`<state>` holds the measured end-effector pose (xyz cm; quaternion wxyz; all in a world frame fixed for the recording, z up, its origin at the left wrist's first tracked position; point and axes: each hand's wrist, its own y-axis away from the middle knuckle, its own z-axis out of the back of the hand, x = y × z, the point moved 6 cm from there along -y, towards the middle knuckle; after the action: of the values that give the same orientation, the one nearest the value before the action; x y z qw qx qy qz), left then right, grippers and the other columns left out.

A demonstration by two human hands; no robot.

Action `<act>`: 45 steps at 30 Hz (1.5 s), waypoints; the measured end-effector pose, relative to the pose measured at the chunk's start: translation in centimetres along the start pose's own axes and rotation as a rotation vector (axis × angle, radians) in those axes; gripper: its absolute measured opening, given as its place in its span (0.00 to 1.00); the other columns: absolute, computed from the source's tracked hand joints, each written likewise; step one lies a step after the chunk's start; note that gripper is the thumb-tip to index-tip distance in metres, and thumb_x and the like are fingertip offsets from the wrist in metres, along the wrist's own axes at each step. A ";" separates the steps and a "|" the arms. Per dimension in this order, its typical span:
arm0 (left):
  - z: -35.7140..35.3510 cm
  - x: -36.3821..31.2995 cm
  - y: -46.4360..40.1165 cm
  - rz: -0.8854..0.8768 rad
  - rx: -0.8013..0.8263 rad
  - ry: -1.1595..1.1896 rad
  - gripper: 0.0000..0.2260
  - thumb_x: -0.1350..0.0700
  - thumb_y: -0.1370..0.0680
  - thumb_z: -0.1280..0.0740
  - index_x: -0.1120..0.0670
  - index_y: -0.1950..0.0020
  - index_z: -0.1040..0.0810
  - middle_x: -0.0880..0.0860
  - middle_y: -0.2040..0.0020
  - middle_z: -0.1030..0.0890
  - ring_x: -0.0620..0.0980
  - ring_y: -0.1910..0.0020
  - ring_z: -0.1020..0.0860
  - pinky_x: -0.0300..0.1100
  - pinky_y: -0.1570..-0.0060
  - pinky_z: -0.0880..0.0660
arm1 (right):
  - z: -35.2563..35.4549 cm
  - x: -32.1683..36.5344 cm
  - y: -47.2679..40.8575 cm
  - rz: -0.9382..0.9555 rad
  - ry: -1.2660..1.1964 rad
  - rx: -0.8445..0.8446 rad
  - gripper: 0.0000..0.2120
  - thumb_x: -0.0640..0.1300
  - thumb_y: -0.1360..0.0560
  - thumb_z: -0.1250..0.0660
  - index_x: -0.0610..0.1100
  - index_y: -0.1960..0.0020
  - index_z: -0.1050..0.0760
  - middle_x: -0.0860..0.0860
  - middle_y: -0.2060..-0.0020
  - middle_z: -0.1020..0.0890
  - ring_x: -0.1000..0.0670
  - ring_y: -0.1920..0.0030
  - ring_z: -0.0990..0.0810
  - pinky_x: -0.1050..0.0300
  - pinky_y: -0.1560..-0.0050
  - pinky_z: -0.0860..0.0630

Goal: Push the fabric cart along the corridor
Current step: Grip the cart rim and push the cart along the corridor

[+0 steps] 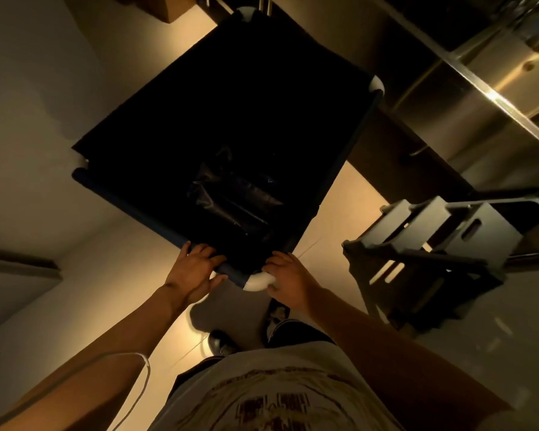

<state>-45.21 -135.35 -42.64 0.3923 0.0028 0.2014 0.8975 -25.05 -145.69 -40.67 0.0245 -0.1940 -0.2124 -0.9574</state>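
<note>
The fabric cart (128, 202) is a deep bin of dark blue cloth on a frame with white corner joints, seen from above in the middle of the view. Its inside is dark, with a black plastic bag (231, 197) at the bottom. My left hand (196, 272) grips the near rim rail, fingers curled over the top. My right hand (288, 276) holds the near white corner joint (255, 283) and the rail beside it. Both arms reach forward from my body.
A pale wall (44, 104) runs along the left. Steel shelving (479, 73) lines the right side. A dark stack of grey folding crates or a trolley (433, 244) stands on the floor close to the cart's right. My shoes (223, 342) stand on the glossy floor.
</note>
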 end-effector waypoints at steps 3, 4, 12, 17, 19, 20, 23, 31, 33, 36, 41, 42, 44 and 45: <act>0.1 0.1 -0.1 0.003 0.002 -0.013 0.25 0.34 0.20 0.46 0.42 0.28 0.28 0.49 0.30 0.24 0.54 0.26 0.31 0.60 0.23 0.44 | -0.5 -0.1 0.2 -0.005 -0.019 -0.012 0.26 0.50 0.22 0.32 0.46 0.26 0.29 0.48 0.26 0.29 0.45 0.20 0.42 0.49 0.19 0.46; 0.0 0.1 -0.1 0.004 0.003 -0.017 0.25 0.34 0.20 0.47 0.42 0.28 0.28 0.49 0.30 0.24 0.54 0.26 0.31 0.60 0.23 0.44 | -0.5 -0.3 0.2 -0.009 -0.039 -0.023 0.25 0.50 0.22 0.32 0.46 0.26 0.29 0.49 0.26 0.29 0.46 0.20 0.42 0.50 0.19 0.47; 0.3 -0.3 -0.7 0.039 0.024 -0.028 0.25 0.33 0.21 0.45 0.41 0.27 0.30 0.48 0.28 0.26 0.54 0.25 0.32 0.58 0.22 0.45 | -0.6 -1.5 0.1 -0.002 -0.136 -0.100 0.23 0.50 0.22 0.31 0.46 0.29 0.26 0.49 0.28 0.27 0.46 0.21 0.41 0.51 0.19 0.47; 0.9 -0.9 -1.6 0.061 0.032 -0.002 0.24 0.34 0.20 0.43 0.40 0.26 0.30 0.47 0.27 0.27 0.53 0.23 0.34 0.57 0.20 0.46 | -0.2 -2.9 -0.5 0.012 -0.154 -0.092 0.23 0.51 0.22 0.32 0.47 0.28 0.27 0.49 0.27 0.29 0.46 0.20 0.43 0.47 0.19 0.45; 1.4 -1.3 -2.3 0.077 0.032 0.021 0.24 0.35 0.20 0.42 0.40 0.26 0.30 0.47 0.26 0.28 0.53 0.22 0.35 0.57 0.20 0.47 | 0.2 -3.6 -0.9 0.024 -0.143 -0.087 0.23 0.52 0.22 0.32 0.47 0.28 0.27 0.49 0.27 0.29 0.46 0.20 0.43 0.46 0.19 0.44; 1.6 -1.5 -2.8 0.082 0.032 0.037 0.24 0.36 0.20 0.41 0.40 0.26 0.30 0.47 0.26 0.28 0.53 0.22 0.35 0.56 0.19 0.47 | 0.5 -4.0 -1.1 0.029 -0.143 -0.086 0.23 0.52 0.22 0.32 0.47 0.28 0.27 0.49 0.27 0.29 0.46 0.20 0.42 0.45 0.19 0.44; 2.3 -2.1 -4.2 0.092 0.026 0.072 0.23 0.37 0.20 0.40 0.41 0.26 0.30 0.47 0.26 0.28 0.53 0.22 0.36 0.57 0.19 0.48 | 1.5 -5.4 -1.7 0.038 -0.153 -0.090 0.23 0.51 0.22 0.32 0.47 0.29 0.27 0.49 0.28 0.28 0.46 0.20 0.42 0.45 0.20 0.43; 3.7 -3.3 -8.6 0.130 -0.021 0.075 0.23 0.36 0.21 0.38 0.41 0.27 0.28 0.47 0.27 0.26 0.53 0.24 0.34 0.56 0.20 0.46 | 4.9 -9.2 -3.6 0.040 -0.164 -0.102 0.22 0.49 0.23 0.29 0.45 0.31 0.25 0.48 0.29 0.26 0.46 0.22 0.40 0.46 0.20 0.42; 3.9 -3.5 -9.7 0.141 -0.029 0.079 0.23 0.36 0.21 0.38 0.42 0.28 0.27 0.48 0.27 0.26 0.54 0.24 0.33 0.56 0.21 0.46 | 5.7 -10.0 -4.1 0.039 -0.171 -0.105 0.22 0.48 0.23 0.29 0.45 0.31 0.24 0.48 0.30 0.26 0.46 0.22 0.39 0.46 0.21 0.40; 4.2 -3.9 -11.0 0.146 -0.058 0.096 0.23 0.37 0.22 0.36 0.43 0.28 0.26 0.50 0.29 0.25 0.55 0.25 0.32 0.56 0.22 0.45 | 6.6 -11.0 -4.6 0.034 -0.211 -0.105 0.23 0.48 0.24 0.28 0.44 0.31 0.24 0.47 0.29 0.26 0.46 0.22 0.39 0.47 0.21 0.38; 4.6 -4.6 -12.6 0.152 -0.061 0.103 0.24 0.38 0.22 0.36 0.45 0.28 0.26 0.51 0.29 0.25 0.55 0.25 0.32 0.57 0.22 0.44 | 7.7 -12.2 -5.3 0.013 -0.216 -0.078 0.24 0.48 0.23 0.29 0.43 0.30 0.25 0.47 0.28 0.27 0.46 0.21 0.40 0.49 0.20 0.41; 4.7 -4.7 -12.8 0.155 -0.057 0.104 0.24 0.38 0.22 0.36 0.45 0.28 0.27 0.51 0.29 0.25 0.55 0.25 0.32 0.58 0.22 0.45 | 7.8 -12.2 -5.4 0.005 -0.212 -0.074 0.24 0.48 0.23 0.29 0.43 0.30 0.25 0.47 0.28 0.27 0.46 0.21 0.41 0.50 0.20 0.42; 4.9 -4.7 -13.0 0.155 -0.050 0.099 0.24 0.38 0.22 0.37 0.45 0.28 0.27 0.50 0.29 0.25 0.55 0.25 0.32 0.58 0.21 0.45 | 7.8 -12.2 -5.6 -0.020 -0.194 -0.064 0.24 0.49 0.23 0.29 0.44 0.30 0.25 0.47 0.28 0.27 0.46 0.20 0.41 0.49 0.20 0.42; 5.0 -4.6 -13.0 0.147 -0.046 0.097 0.24 0.38 0.22 0.37 0.44 0.28 0.27 0.50 0.29 0.25 0.55 0.25 0.32 0.58 0.22 0.45 | 7.8 -12.0 -5.7 -0.032 -0.189 -0.058 0.24 0.49 0.24 0.29 0.44 0.29 0.25 0.47 0.28 0.28 0.46 0.20 0.42 0.49 0.20 0.43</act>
<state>-32.07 -128.85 -42.04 0.3152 -0.0349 0.1986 0.9274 -11.86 -137.75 -41.06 -0.0167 -0.2809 -0.1889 -0.9408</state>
